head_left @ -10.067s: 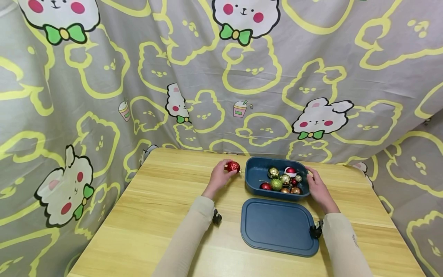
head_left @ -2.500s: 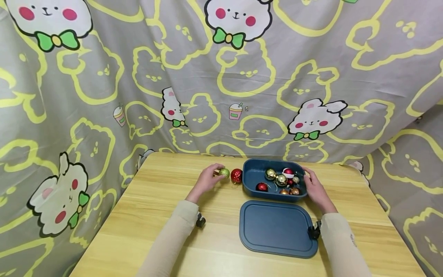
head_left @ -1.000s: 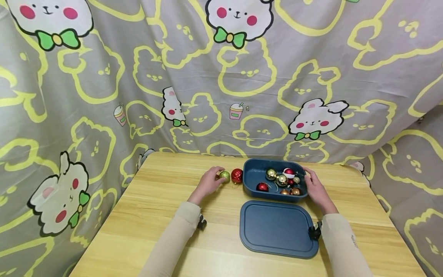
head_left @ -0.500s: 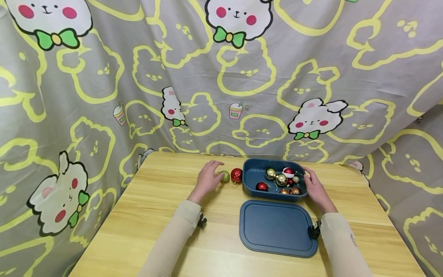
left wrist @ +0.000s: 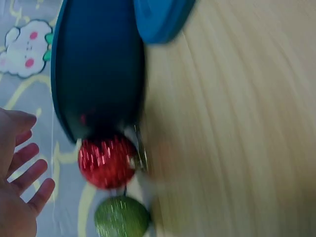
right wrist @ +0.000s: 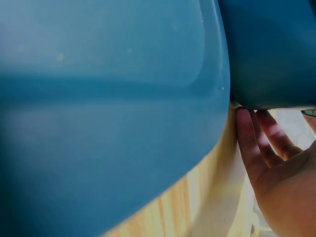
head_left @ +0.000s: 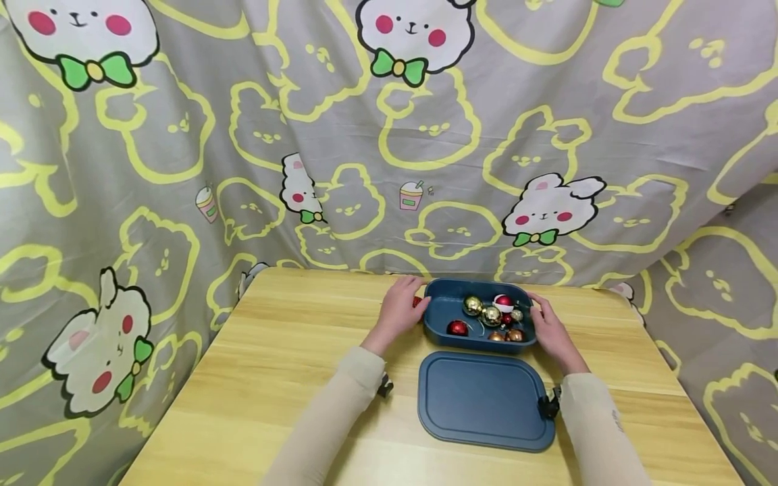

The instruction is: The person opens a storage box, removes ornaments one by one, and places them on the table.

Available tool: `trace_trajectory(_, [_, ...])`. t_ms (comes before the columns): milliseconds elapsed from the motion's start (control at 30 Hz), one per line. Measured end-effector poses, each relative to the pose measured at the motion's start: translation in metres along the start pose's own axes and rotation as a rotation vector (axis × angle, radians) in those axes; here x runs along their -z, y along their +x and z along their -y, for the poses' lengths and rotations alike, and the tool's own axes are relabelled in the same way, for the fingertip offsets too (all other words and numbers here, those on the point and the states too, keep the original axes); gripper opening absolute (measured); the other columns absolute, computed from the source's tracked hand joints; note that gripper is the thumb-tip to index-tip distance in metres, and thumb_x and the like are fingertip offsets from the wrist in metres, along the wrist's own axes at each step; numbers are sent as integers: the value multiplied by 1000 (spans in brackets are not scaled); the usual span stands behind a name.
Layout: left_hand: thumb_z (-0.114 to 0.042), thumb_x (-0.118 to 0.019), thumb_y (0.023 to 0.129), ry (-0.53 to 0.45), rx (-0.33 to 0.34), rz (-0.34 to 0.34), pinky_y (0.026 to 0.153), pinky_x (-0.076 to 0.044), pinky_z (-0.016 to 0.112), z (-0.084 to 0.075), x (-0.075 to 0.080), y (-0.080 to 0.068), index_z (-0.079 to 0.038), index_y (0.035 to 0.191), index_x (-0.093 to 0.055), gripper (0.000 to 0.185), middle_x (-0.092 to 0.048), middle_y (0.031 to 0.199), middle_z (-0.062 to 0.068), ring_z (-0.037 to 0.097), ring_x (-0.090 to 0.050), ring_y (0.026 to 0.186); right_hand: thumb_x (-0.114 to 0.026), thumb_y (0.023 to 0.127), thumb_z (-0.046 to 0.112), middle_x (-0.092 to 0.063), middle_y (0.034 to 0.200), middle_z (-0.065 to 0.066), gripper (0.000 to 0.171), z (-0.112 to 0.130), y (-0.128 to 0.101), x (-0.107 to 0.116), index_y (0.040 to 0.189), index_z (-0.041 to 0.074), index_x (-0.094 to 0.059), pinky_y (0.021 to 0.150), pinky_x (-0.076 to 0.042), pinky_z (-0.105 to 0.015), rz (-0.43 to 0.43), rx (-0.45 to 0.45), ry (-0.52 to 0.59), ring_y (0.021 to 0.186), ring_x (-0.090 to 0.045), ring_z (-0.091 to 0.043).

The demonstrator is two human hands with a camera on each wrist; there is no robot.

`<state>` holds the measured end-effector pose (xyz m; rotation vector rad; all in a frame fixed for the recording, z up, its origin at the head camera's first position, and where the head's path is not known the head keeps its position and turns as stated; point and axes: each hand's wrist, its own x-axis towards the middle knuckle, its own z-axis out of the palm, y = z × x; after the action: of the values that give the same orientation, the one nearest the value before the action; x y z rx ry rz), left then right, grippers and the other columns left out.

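My left hand point(head_left: 401, 310) is at the left end of a dark blue storage box point(head_left: 434, 327), in front of a red glittery Christmas ball point(head_left: 417, 302) that it mostly hides in the head view. In the left wrist view its fingers are spread with nothing between them. There, the red ball sits by the box's end and a green glitter ball point(left wrist: 122, 217) lies beside it; the hand covers the green one in the head view. My right hand point(head_left: 552, 335) touches the box's right end, its fairly straight fingers point(right wrist: 250, 143) against the outer wall.
Inside the box are several ornaments, including gold balls point(head_left: 473, 306), a red ball point(head_left: 457, 328), a red-and-white ball point(head_left: 504, 302) and copper ones point(head_left: 514, 335). The blue lid point(head_left: 486, 400) lies flat in front on the wooden table point(head_left: 243, 398). A patterned curtain point(head_left: 340, 135) hangs behind.
The red ball and then the green ball came out of the box onto the table. My left hand let go of the green ball and moved right, toward the box. The right hand stayed.
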<state>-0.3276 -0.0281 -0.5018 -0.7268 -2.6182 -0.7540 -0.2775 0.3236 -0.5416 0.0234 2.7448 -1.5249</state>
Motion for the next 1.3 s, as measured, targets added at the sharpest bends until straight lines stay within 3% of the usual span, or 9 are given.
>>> trace_trajectory(433, [-31, -65, 104, 9, -13, 237, 107, -52, 39, -48, -33, 20, -18, 148, -56, 47, -60, 143, 3, 24, -57, 133, -24, 115, 37, -30, 160, -36, 57, -1, 1, -5, 165, 10, -20, 119, -23, -69, -5, -3, -1, 143, -34, -54])
trace_trajectory(700, [-37, -61, 105, 34, 65, 382, 113, -48, 41, -55, -49, 31, -26, 155, -49, 52, -49, 158, -1, 24, -50, 143, -24, 115, 35, -30, 160, -37, 56, 2, 2, -5, 165, 10, -20, 119, -23, -70, -3, -2, -7, 143, -34, -54])
trace_trajectory(867, [-40, -59, 106, 76, 62, 466, 116, -46, 41, -60, -53, 34, -30, 158, -44, 55, -44, 163, -4, 23, -46, 147, -24, 115, 36, -29, 161, -36, 56, 2, 2, -3, 165, 11, -20, 119, -23, -71, -9, 4, -23, 143, -33, -55])
trace_trajectory(967, [-41, -59, 106, 111, 51, 482, 111, -49, 38, -62, -55, 34, -31, 156, -46, 53, -47, 160, -5, 21, -50, 143, -24, 115, 37, -27, 162, -35, 57, 2, 1, -2, 165, 11, -20, 119, -22, -72, -11, 6, -34, 145, -31, -56])
trace_trajectory(1133, [-40, -63, 104, 139, 50, 452, 101, -55, 34, -63, -58, 34, -32, 148, -54, 45, -57, 148, -7, 16, -61, 127, -24, 115, 36, -26, 162, -36, 57, 2, 1, -1, 165, 10, -19, 118, -21, -73, -6, 5, -37, 145, -29, -57])
trace_trajectory(1300, [-40, -63, 104, 133, 66, 436, 98, -55, 33, -63, -62, 32, -31, 140, -59, 38, -63, 140, -9, 13, -65, 118, -24, 115, 35, -25, 163, -35, 56, 1, 0, -1, 165, 10, -19, 118, -21, -73, -7, -1, -36, 146, -29, -57])
